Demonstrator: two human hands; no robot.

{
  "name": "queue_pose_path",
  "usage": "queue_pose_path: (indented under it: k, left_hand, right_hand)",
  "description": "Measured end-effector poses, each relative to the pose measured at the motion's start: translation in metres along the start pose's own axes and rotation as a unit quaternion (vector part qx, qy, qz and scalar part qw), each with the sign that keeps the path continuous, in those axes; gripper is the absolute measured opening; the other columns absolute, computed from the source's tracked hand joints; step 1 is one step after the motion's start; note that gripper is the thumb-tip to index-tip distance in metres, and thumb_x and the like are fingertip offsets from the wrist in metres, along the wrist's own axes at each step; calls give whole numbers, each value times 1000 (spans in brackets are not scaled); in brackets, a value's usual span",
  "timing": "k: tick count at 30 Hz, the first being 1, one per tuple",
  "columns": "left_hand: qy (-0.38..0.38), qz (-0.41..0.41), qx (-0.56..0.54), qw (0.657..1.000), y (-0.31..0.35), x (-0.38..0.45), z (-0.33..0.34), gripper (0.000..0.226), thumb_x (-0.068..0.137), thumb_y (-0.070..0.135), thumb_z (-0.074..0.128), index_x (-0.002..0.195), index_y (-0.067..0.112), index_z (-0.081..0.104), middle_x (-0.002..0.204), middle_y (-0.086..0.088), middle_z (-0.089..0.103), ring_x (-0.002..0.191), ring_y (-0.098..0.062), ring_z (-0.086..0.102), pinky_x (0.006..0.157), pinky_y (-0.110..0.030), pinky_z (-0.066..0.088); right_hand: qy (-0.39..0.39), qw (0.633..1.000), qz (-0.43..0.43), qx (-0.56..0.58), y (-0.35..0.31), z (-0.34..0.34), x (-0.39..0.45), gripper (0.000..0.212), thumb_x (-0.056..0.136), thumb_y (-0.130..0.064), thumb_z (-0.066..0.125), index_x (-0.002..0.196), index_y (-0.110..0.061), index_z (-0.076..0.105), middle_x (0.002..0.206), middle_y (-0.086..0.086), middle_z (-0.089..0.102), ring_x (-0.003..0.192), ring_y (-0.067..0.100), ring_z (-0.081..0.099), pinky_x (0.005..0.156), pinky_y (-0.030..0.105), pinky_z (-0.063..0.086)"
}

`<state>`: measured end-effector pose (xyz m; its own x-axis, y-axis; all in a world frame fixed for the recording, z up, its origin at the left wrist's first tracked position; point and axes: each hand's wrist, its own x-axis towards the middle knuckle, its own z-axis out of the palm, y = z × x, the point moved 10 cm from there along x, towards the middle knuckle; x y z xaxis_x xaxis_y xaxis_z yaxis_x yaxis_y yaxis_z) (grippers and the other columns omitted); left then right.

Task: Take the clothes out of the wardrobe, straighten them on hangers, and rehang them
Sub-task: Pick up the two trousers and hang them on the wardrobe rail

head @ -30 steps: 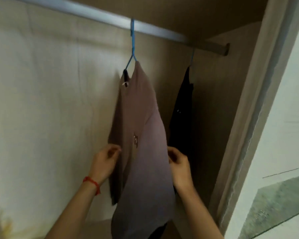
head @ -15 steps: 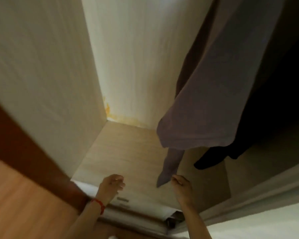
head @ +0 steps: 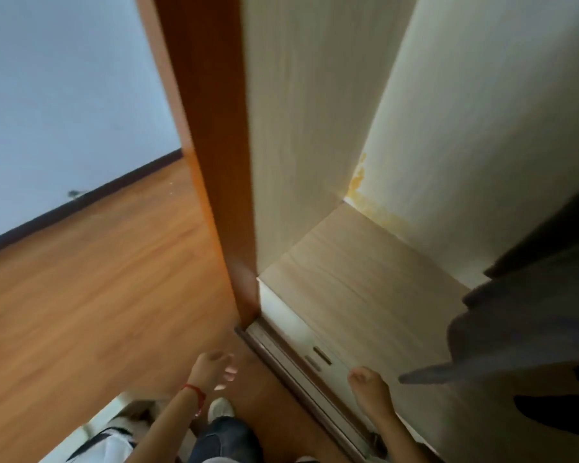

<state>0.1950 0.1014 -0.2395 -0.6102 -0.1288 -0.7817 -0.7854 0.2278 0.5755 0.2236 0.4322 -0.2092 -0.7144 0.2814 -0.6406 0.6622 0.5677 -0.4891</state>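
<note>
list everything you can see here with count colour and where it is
wardrobe: one, pale wood inside, orange-brown side panel, centre and right
grey garment: one, hanging at right edge
black garment: one, low right, behind the grey one
yellow stain: one, back corner of wardrobe
floor: orange-brown wood, left
wall: pale blue, upper left
white item: one, black trim, bottom left, blurred
shoe: one, white, bottom centre
left hand: loosely curled, empty, red wrist band
right hand: curled, empty
</note>
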Motion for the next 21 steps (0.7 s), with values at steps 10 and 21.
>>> queue_pose_path:
  k: [10,21]
  left_hand:
    - [78,-57,-181,979,-39,39,-165,17,94,5,43,101,-1,56,64,-12,55,37,-14,51,35,-12,34]
    - [219,-138,-386,885,-118,35,-282,13,90,2,48,81,0,58,68,-15,57,53,-23,53,42,-19,42]
  right_hand:
    - [-124,979,-69,-144,-166,129,23,29,90,-22,49,62,-26,53,69,-7,52,82,18,53,72,24,38]
    - [-235,948,-109,-187,-317,261,68,30,94,-15,48,122,-3,54,105,10,63,71,13,61,53,16,44]
